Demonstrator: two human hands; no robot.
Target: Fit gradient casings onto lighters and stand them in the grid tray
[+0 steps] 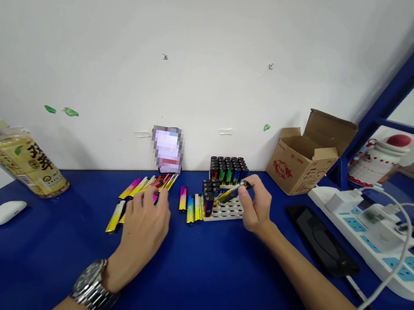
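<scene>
My right hand (pixel 256 205) pinches the upper end of a slim, shiny lighter case (pixel 229 192) between thumb and fingers. The case tilts down to the left over a white perforated rack (pixel 227 210). In the rack's left and back holes stand several dark-topped upright cases (pixel 224 171) in red, green, blue and purple. My left hand (pixel 147 216), with a metal watch on its wrist, curls over loose metallic cases (pixel 131 188); its fingers close on a pink one (pixel 155 197), mostly hidden. Between the hands lie several more yellow, blue and pink cases (pixel 191 209).
A phone (pixel 168 151) leans on the wall behind the loose cases. To the left are a drink bottle (pixel 26 159) and a white earbud case (pixel 2 213). An open cardboard box (pixel 295 162), a black phone (pixel 322 240) and a power strip (pixel 378 247) with cables occupy the right.
</scene>
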